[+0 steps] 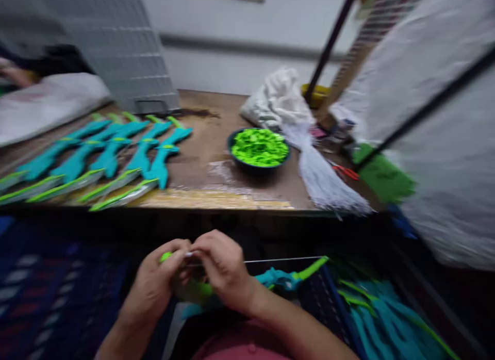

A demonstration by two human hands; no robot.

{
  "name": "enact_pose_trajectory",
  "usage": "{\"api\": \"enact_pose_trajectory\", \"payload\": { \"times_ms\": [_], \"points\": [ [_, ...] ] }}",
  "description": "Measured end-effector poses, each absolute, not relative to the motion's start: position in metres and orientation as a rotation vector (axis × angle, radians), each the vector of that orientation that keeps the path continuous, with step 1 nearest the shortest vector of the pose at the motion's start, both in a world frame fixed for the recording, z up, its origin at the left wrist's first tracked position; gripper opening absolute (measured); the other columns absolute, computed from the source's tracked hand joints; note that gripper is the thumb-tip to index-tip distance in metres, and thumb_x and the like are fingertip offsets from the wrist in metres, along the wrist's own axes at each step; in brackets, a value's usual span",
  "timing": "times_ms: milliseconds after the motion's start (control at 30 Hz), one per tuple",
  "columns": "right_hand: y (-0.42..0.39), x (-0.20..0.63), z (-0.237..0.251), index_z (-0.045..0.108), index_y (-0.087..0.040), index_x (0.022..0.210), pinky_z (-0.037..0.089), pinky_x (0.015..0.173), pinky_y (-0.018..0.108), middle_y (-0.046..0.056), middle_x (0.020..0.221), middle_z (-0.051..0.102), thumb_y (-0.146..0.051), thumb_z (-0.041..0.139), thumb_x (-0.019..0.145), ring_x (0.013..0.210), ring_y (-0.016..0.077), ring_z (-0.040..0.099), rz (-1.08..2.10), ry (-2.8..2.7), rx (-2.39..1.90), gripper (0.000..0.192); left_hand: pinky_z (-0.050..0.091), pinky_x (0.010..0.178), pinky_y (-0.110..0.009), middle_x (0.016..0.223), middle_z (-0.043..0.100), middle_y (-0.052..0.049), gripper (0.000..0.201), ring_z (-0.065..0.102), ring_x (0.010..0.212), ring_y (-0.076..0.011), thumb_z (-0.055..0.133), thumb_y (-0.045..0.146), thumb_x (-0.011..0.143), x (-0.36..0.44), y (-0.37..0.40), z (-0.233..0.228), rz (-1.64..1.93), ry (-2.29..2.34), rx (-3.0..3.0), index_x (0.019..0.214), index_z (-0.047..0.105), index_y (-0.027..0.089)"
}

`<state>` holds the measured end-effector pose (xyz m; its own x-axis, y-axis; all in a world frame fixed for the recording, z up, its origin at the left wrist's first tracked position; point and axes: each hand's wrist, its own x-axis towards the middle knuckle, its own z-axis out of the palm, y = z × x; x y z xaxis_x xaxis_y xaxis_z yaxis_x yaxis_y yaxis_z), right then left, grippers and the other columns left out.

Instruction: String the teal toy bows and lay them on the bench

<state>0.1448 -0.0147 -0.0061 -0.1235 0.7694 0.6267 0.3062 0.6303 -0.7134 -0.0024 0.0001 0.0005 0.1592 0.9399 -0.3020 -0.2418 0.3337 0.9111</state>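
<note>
Both hands, the left hand (154,282) and right hand (222,270), are closed together on a teal-and-green toy (278,278) at lap level, while a row of finished toys (104,156) lies on the worktop (201,164) and a pile of toys (382,313) waits at the right.

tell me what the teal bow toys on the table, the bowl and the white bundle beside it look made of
The teal bow toys look like moulded plastic: flat, even teal with lime trim, slight sheen. The bowl seems dark plastic or enamelled metal; blur leaves that open. It holds lime-green pieces, probably plastic. The white bundle looks like thin strings or fibres, fanning into fine strands.
</note>
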Motion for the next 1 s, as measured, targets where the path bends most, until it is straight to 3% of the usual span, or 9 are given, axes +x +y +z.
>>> {"api": "enact_pose_trajectory", "payload": {
  "times_ms": [67, 167, 767, 1000],
  "points": [
    [-0.015, 0.141, -0.005, 0.065, -0.019, 0.096, 0.053, 0.075, 0.024, 0.004, 0.091, 0.067, -0.016, 0.052, 0.102, 0.084, 0.0137, 0.065, 0.696, -1.591, -0.832, 0.015, 0.038, 0.046, -0.018, 0.061, 0.053, 0.004, 0.036, 0.047, 0.050, -0.0074, 0.086, 0.041, 0.071, -0.015, -0.011, -0.002, 1.066, 1.050, 0.784, 0.073, 0.062, 0.014],
    [-0.018, 0.141, -0.001, 0.065, -0.020, 0.097, 0.052, 0.074, 0.024, 0.003, 0.091, 0.067, -0.014, 0.055, 0.100, 0.082, 0.0133, 0.064, 0.802, -1.543, -0.830, 0.012, 0.038, 0.048, -0.018, 0.060, 0.051, 0.004, 0.030, 0.045, 0.051, -0.0071, 0.081, 0.040, 0.076, -0.013, -0.015, -0.004, 1.107, 0.984, 0.741, 0.074, 0.064, 0.015],
    [-0.021, 0.122, -0.006, 0.064, -0.018, 0.096, 0.048, 0.069, 0.027, 0.003, 0.086, 0.063, -0.011, 0.056, 0.097, 0.078, 0.0140, 0.059, 0.644, -1.640, -0.874, 0.011, 0.037, 0.048, -0.018, 0.058, 0.052, 0.003, 0.024, 0.047, 0.050, -0.0078, 0.072, 0.035, 0.085, -0.017, -0.023, -0.009, 1.193, 0.976, 0.724, 0.075, 0.063, 0.016],
    [-0.018, 0.124, -0.005, 0.059, -0.019, 0.083, 0.046, 0.065, 0.028, 0.002, 0.078, 0.059, -0.016, 0.053, 0.097, 0.071, 0.0143, 0.056, 0.730, -1.694, -0.880, 0.015, 0.038, 0.048, -0.018, 0.058, 0.052, 0.003, 0.026, 0.046, 0.050, -0.0081, 0.075, 0.037, 0.082, -0.017, -0.025, -0.004, 1.197, 1.033, 0.766, 0.074, 0.062, 0.015]
  ]
}}
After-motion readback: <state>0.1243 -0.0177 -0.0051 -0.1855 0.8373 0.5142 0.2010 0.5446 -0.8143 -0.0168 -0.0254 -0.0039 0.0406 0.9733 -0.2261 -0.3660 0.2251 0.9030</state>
